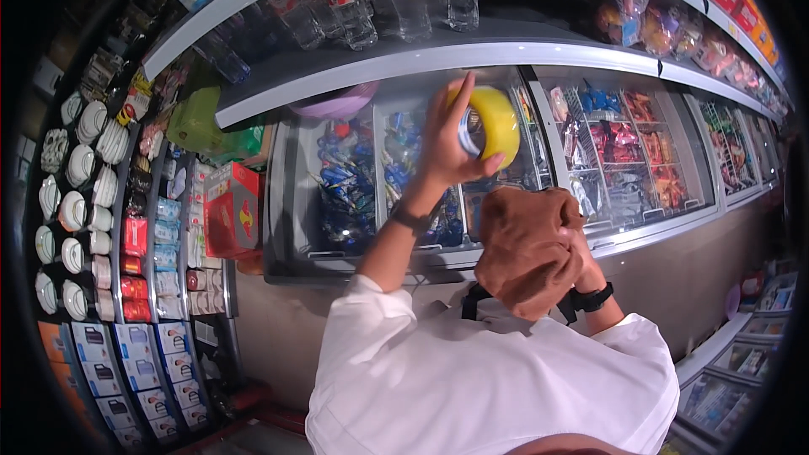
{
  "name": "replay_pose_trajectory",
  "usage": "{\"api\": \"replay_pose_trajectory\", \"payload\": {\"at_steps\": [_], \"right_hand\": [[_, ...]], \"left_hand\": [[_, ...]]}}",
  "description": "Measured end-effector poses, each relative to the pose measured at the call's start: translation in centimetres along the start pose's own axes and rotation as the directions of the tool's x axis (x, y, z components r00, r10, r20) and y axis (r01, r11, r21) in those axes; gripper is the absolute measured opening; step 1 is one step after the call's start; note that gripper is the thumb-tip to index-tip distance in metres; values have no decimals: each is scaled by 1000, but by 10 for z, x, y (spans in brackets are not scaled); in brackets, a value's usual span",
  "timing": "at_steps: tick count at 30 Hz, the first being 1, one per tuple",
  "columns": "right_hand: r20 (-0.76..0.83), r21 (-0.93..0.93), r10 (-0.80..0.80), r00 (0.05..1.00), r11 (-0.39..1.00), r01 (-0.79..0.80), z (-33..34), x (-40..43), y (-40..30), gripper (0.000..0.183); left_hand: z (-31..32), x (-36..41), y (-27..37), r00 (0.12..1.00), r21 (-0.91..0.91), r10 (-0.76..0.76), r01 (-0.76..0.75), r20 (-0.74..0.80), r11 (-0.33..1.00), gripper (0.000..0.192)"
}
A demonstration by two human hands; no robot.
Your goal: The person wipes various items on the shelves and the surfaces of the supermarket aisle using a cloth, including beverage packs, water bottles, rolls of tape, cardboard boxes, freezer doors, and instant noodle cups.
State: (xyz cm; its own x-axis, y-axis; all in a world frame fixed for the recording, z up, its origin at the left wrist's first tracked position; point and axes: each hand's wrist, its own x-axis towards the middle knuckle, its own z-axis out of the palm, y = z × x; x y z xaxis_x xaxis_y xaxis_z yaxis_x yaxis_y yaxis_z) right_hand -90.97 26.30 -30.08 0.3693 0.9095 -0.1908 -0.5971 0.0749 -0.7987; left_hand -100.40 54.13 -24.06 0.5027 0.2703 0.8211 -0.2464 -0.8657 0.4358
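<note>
A wide roll of yellow adhesive tape [505, 120] is in my left hand [442, 139], with my fingers and thumb spread around its near side. It hangs above the glass top of a chest freezer [297, 259]. My right hand [578, 256] clutches a brown cloth [524, 246], bunched and drooping in front of my chest. Part of that hand is hidden behind the folds. Under the glass, several blue-wrapped packs [344, 189] lie in the left compartments.
A shelf edge [404, 63] runs across just beyond my left hand, with clear plastic bottles [404, 0] on the shelf. A red carton [234, 208] stands left of the freezer. Stacked bowls [82, 164] fill the far-left shelves. More freezer compartments with red packs [616, 142] continue rightward.
</note>
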Motion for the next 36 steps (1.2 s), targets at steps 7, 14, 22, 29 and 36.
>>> {"api": "replay_pose_trajectory", "payload": {"at_steps": [7, 14, 22, 29, 36], "right_hand": [[-81, -213, 75, 994, 973, -90, -21, 61, 13, 48], [-27, -228, 39, 999, 973, -44, -27, 80, -2, 46], [-107, -179, 35, 994, 982, -54, -64, 81, -9, 43], [-76, -194, 139, 987, 969, -151, -73, 96, 9, 47], [-149, -123, 185, 971, 971, -204, -87, 102, 41, 40]], "left_hand": [[105, 153, -51, 970, 264, -194, 150, 148, 953, 106], [184, 214, -96, 773, 399, -597, 488, 215, 776, 94], [242, 211, -151, 660, 455, -710, 567, 248, 686, 91], [238, 199, -154, 677, 246, -666, 620, 313, 745, 86], [166, 116, -24, 994, -29, -77, 79, 81, 996, 36]]}}
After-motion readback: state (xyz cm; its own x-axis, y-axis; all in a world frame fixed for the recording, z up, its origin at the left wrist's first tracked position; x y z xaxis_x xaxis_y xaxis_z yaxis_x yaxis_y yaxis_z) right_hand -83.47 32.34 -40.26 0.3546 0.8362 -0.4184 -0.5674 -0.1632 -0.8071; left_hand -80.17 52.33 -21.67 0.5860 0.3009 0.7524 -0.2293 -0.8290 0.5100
